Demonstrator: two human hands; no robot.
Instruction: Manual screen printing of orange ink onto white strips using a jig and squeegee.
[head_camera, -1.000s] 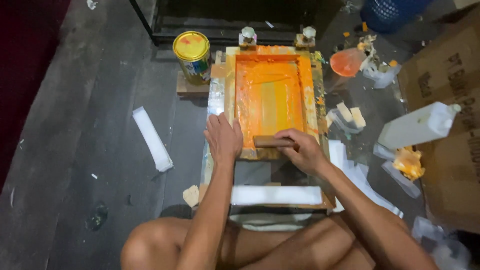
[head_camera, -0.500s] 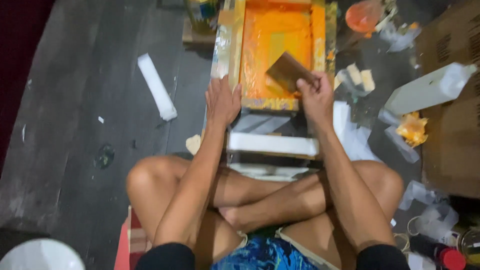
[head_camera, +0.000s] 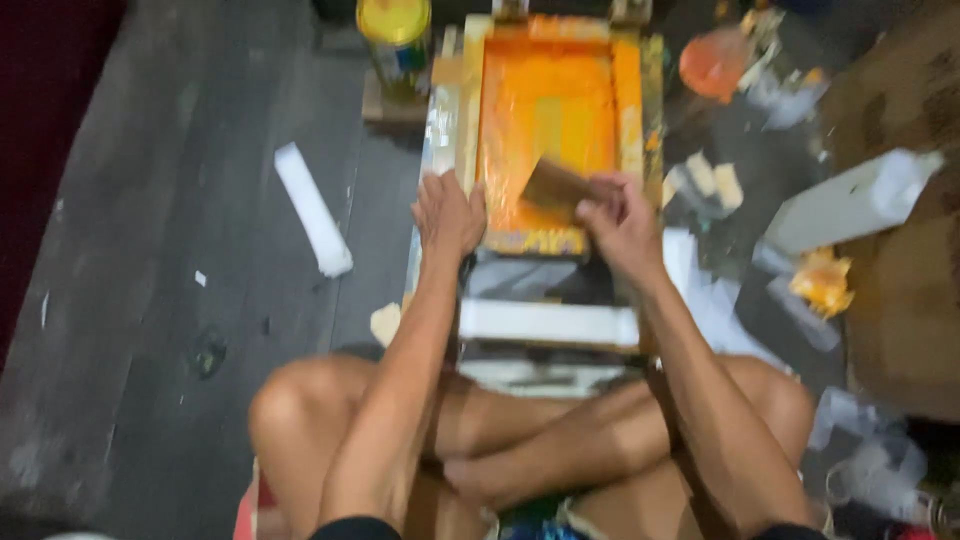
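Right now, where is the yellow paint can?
In the head view, the yellow paint can stands at the top, left of the orange screen frame, beyond the left hand.

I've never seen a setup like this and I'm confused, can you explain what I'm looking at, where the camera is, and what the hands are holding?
There is no machine here. The one picture comes from a camera worn on a person's head, looking down at their own bare arms and crossed legs as they sit on a dark floor. In front of them lies a wooden-framed screen coated in orange ink. The left hand rests on the frame's near left corner. The right hand holds a flat brown scraper, tilted over the screen. Around it are a yellow-lidded can, a white strip on the floor, a white bottle on its side and ink-stained scraps. The picture is blurred.
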